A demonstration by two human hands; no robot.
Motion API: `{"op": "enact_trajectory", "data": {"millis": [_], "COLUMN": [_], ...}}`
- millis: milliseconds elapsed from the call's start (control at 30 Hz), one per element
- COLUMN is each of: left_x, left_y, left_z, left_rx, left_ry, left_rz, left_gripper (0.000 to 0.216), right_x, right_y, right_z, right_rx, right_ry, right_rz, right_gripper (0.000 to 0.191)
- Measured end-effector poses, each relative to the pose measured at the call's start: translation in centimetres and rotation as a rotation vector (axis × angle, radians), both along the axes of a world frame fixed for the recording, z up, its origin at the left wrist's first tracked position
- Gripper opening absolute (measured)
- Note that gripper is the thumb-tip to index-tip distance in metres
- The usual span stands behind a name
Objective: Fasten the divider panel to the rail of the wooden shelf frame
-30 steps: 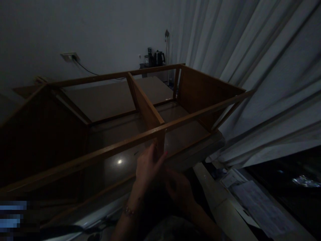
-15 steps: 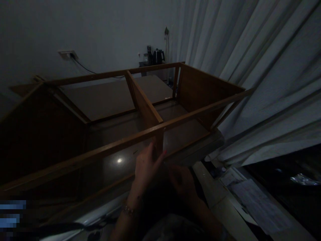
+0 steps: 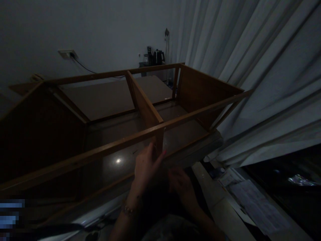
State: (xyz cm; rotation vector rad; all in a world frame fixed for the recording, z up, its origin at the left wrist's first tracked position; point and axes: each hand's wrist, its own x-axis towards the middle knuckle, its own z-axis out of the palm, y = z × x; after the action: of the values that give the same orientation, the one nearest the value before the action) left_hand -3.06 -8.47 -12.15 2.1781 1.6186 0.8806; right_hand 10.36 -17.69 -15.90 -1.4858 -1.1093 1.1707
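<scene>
A brown wooden cabinet frame (image 3: 115, 147) lies in front of me, with rails, end panels and a middle divider (image 3: 142, 97). My left hand (image 3: 145, 164) is closed around the short upright post (image 3: 159, 140) under the front rail, thumb on the right side and fingers on the left. To its right and a little lower, my right hand (image 3: 179, 182) has its fingers curled together, apart from the post. Anything in those fingers is lost in the dark. A small thin dark piece (image 3: 135, 151) lies on the panel inside the frame, left of my left hand.
White curtains (image 3: 225, 60) hang at the right. Behind the frame, a black kettle (image 3: 157, 57) stands near the wall, and a plug sits in a wall socket (image 3: 66, 54). Papers (image 3: 258, 204) lie at the lower right. The room is dim.
My right hand has shifted slightly down, its fingers more curled. My left hand stays on the post, and the view has moved very slightly.
</scene>
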Motion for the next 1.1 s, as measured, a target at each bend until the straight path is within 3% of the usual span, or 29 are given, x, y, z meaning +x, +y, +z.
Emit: {"op": "enact_trajectory", "data": {"millis": [333, 500, 700, 867, 1100], "left_x": [0.0, 0.0, 0.0, 0.0, 0.0], "left_y": [0.0, 0.0, 0.0, 0.0, 0.0], "left_z": [-0.2, -0.1, -0.1, -0.1, 0.0], "left_rx": [0.03, 0.02, 0.009, 0.016, -0.004], "left_ry": [0.004, -0.007, -0.006, 0.002, -0.002], "left_rz": [0.004, -0.009, -0.013, -0.015, -0.021], "left_gripper": [0.038, 0.039, 0.04, 0.04, 0.043], "right_x": [-0.1, 0.0, 0.5, 0.8, 0.4], "right_y": [0.1, 0.2, 0.3, 0.2, 0.7], "right_z": [0.1, -0.1, -0.1, -0.7, -2.5], "right_rx": [-0.031, -0.027, 0.009, 0.157, 0.557], "right_ry": [0.138, 0.031, -0.116, -0.37, -0.625], "right_rz": [-0.01, -0.051, -0.074, -0.126, -0.131], "right_gripper": [0.034, 0.04, 0.03, 0.018, 0.02]}}
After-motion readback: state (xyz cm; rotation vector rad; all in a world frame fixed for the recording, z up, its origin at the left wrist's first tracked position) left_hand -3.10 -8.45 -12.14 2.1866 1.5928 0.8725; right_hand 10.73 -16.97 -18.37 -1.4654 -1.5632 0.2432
